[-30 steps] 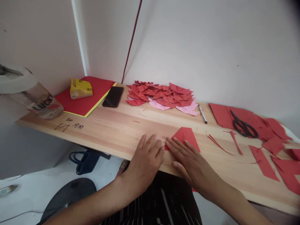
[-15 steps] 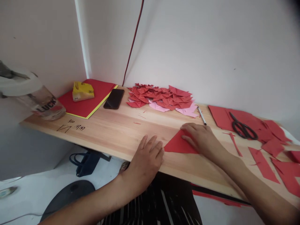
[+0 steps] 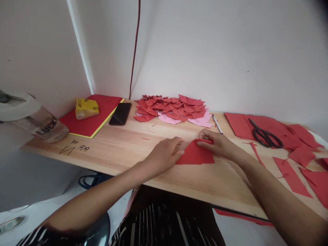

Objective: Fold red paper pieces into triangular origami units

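Note:
A folded piece of red paper [image 3: 196, 155] lies near the front edge of the wooden desk, between my two hands. My right hand [image 3: 217, 141] pinches its top edge between thumb and fingers, and that edge is lifted and curled over. At the paper's left side is my left hand [image 3: 166, 153], its fingers bent and its thumb on the paper; the fingertips are partly hidden. Behind them, against the wall, sits a pile of folded red and pink paper pieces [image 3: 171, 107].
Black scissors [image 3: 265, 135] rest on red sheets [image 3: 238, 124] at the right, near cut strips [image 3: 292, 177]. A pen [image 3: 217, 123] lies behind my right hand. Leftward are a phone [image 3: 120, 113], a yellow packet [image 3: 87, 109] on red card [image 3: 77, 128], and a plastic bottle [image 3: 48, 126].
My left hand has moved up and right from beside the paper onto its left side. My right hand has gone from lying over the paper to pinching and raising its top edge.

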Demonstrator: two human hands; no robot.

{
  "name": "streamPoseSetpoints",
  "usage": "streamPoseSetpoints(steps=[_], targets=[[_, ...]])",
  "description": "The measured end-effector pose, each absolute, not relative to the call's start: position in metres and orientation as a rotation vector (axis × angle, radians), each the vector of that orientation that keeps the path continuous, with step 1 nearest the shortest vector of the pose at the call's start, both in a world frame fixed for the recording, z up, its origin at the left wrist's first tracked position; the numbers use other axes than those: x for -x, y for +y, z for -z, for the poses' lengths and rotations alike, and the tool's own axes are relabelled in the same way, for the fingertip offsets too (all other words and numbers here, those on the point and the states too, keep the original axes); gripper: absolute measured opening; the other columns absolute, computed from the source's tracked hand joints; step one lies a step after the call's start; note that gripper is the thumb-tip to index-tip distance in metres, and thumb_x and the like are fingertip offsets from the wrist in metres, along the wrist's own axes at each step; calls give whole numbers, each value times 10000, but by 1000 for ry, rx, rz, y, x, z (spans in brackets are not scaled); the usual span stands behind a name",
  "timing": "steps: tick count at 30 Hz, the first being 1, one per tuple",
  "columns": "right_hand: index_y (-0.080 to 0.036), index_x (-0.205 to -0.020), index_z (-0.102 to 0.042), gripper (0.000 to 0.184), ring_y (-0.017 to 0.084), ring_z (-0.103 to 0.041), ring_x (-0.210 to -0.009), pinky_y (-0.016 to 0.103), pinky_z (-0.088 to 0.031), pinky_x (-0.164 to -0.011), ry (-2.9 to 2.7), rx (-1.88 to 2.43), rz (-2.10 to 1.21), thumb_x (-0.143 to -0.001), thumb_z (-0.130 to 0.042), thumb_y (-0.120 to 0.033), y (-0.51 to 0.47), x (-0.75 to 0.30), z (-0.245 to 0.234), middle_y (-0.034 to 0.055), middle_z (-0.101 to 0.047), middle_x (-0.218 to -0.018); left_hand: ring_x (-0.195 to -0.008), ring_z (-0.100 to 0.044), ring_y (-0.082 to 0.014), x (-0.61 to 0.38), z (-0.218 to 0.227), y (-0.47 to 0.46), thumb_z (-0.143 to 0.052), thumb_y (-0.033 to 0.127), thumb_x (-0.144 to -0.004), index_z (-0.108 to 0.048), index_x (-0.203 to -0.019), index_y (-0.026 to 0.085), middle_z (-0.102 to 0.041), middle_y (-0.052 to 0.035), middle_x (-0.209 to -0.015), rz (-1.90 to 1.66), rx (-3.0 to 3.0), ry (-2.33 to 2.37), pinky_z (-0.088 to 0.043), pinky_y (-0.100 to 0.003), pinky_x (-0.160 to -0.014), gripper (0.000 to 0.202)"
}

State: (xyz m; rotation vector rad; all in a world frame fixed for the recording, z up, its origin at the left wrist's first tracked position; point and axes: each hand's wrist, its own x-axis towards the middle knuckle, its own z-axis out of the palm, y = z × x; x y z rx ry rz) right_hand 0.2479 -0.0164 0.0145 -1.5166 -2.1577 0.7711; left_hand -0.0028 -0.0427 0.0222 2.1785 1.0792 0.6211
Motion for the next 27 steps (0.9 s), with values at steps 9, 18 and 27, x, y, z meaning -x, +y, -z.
streamPoseSetpoints(steps=[9, 18, 27], targets=[[-224, -1125, -561, 487, 205, -659, -846, 311, -531, -691, -1547, 1516, -1101, -771, -655, -545, -13, -260, -10, 59, -681, -1000, -717, -589, -101, -41, -13, 9, -576, 148, -801, -592, -960, 136, -654, -7, -803, -621, -1673, 735, -447, -225, -697, 161], [-251, -1169, -580, 506, 171, -661, -671, 270, -521, -570, -1384, 1533, -1220, -750, -695, -512, -12, -257, -12, 11, -682, -825, -686, -608, -81, -34, -9, 14, -627, 156, -793, -691, -967, 100, -673, -48, -842, -418, -1063, 680, -467, -226, -694, 194], [-232, -1128, -593, 451, 157, -638, -703, 270, -509, -622, -1316, 1434, -1254, -771, -681, -494, -13, -257, -6, 20, -670, -844, -638, -583, -53, -29, -9, 12, -627, 122, -784, -698, -930, 111, -665, -26, -804, -421, -1024, 634, -475, -199, -662, 162]])
